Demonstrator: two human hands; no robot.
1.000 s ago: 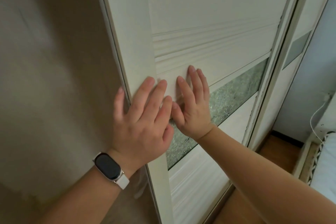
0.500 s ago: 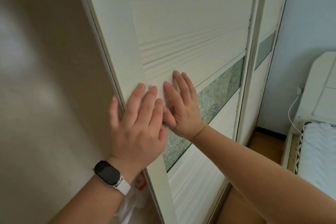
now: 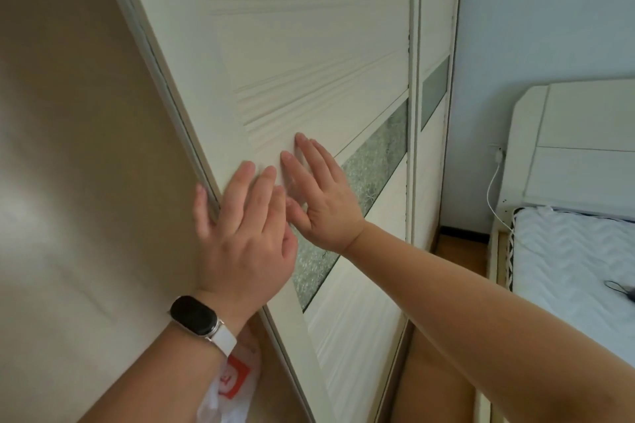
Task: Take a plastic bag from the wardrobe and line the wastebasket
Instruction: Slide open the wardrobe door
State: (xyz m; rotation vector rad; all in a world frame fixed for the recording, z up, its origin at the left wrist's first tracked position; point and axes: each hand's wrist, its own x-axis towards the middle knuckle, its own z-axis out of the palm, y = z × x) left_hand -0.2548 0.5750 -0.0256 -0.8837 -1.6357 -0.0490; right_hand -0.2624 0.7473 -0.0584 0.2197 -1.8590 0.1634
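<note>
1. The only printing anywhere sits on the white plastic bag (image 3: pixel 228 398) showing low in the wardrobe opening, under the wrist of the left hand (image 3: pixel 245 237): an orange-red square with a white mark inside it. The mark is too small and blurred to read as a letter or a word.
2. The watch (image 3: pixel 194 316) on that wrist has a black screen with nothing lit on it.
3. The sliding wardrobe door (image 3: pixel 309 72) carries only grooves and a patterned glass strip; no label, number or brand can be read on it.
</note>
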